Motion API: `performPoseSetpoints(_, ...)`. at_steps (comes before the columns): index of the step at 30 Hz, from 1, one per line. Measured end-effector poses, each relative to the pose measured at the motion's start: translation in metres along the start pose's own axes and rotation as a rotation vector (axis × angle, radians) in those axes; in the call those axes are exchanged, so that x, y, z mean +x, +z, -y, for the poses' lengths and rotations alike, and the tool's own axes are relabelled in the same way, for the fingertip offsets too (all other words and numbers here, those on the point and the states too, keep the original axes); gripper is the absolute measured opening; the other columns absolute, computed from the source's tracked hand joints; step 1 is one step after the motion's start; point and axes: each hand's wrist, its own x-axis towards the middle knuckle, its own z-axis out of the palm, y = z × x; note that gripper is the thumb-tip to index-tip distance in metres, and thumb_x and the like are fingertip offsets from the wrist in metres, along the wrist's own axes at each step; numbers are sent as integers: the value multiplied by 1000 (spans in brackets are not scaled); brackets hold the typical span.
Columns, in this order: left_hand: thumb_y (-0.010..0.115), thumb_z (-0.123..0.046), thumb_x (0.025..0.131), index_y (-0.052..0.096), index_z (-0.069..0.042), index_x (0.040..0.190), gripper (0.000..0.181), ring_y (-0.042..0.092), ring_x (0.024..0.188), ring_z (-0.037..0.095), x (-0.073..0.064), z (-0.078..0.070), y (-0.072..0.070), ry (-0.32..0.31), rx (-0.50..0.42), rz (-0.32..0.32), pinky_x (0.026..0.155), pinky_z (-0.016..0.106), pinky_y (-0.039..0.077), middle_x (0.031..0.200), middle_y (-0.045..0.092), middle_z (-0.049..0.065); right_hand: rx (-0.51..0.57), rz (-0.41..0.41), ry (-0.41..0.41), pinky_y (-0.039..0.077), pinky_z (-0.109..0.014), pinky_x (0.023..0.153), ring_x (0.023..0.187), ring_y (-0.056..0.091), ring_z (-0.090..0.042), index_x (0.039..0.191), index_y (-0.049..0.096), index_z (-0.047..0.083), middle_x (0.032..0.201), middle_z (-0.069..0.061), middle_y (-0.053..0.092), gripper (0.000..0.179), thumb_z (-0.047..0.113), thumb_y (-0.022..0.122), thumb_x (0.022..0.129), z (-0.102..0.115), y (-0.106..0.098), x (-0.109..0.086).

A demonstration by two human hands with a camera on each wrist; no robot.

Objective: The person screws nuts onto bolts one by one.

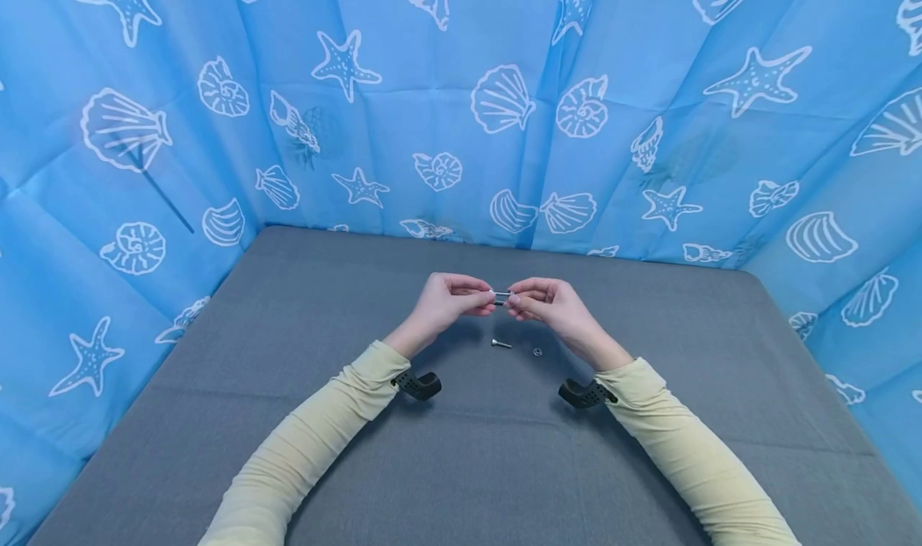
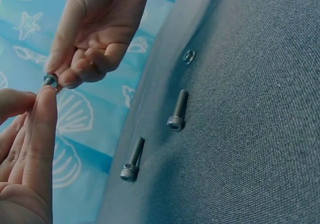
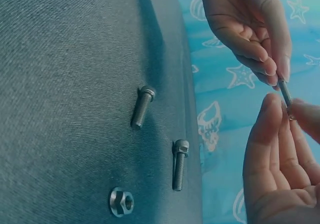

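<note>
Left hand [image 1: 445,299] and right hand [image 1: 560,309] pinch one bolt [image 3: 285,92], likely light, stiff, slick; best gripped by its head.

A slim, straight, silver metal bolt [image 1: 503,293] is held roughly level above the grey cloth-covered tabletop [image 1: 461,466], its left end pinched and hidden by the left hand [image 1: 450,299], its bare middle showing. At its right end, which the right hand [image 1: 553,304] pinches, sits a small, round, shiny metal collar [image 2: 51,77] (nut or head, too small to tell).
</note>
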Motion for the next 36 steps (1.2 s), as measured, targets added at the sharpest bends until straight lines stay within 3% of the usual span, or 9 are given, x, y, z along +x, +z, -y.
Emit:
performPoseSetpoints(5, 71, -4, 86, 66, 12, 103, 24, 71, 80, 25, 0, 1, -1, -2, -17, 5, 79, 44, 57, 92, 69, 23, -66, 25, 4, 57, -42, 74, 79, 66, -16, 118, 54, -13, 99, -26, 65, 41, 23, 56, 99, -1, 2, 1)
performPoseSetpoints(11, 70, -3, 87, 65, 13, 105, 25, 71, 81, 25, -1, 2, -2, 1, -31, 12, 80, 46, 57, 91, 70, 20, -30, 14, -36, 52, -54, 84, 84, 68, -18, 122, 51, -11, 106, -26, 65, 36, 11, 61, 95, 0, 2, 1)
performPoseSetpoints(18, 70, -3, 87, 65, 12, 104, 24, 71, 81, 25, -1, 2, -2, -2, -37, 9, 79, 44, 57, 93, 69, 24, -59, 32, 15, 58, -39, 70, 78, 67, -17, 117, 53, -17, 95, -23, 67, 44, 24, 55, 100, -1, 3, 3)
performPoseSetpoints(25, 71, -5, 86, 67, 9, 102, 22, 71, 82, 25, -1, 3, -3, 4, -34, 8, 78, 40, 58, 94, 69, 23, -1, 5, -32, 55, -49, 82, 85, 69, -19, 122, 51, -13, 103, -22, 68, 36, 10, 60, 95, -3, 1, 2)
performPoseSetpoints(31, 71, -5, 86, 66, 12, 105, 26, 71, 81, 25, -2, 2, -3, -12, -29, 12, 79, 42, 58, 97, 67, 28, -63, 2, -4, 58, -42, 72, 79, 68, -18, 116, 54, -17, 100, -31, 64, 39, 18, 58, 98, -4, 3, 4)
performPoseSetpoints(36, 71, -4, 86, 65, 13, 105, 26, 71, 81, 25, -2, 3, -3, -15, -34, 8, 78, 40, 58, 97, 67, 29, -32, 11, -16, 54, -52, 83, 84, 68, -21, 121, 53, -10, 110, -35, 60, 34, 14, 59, 97, -5, 3, 3)
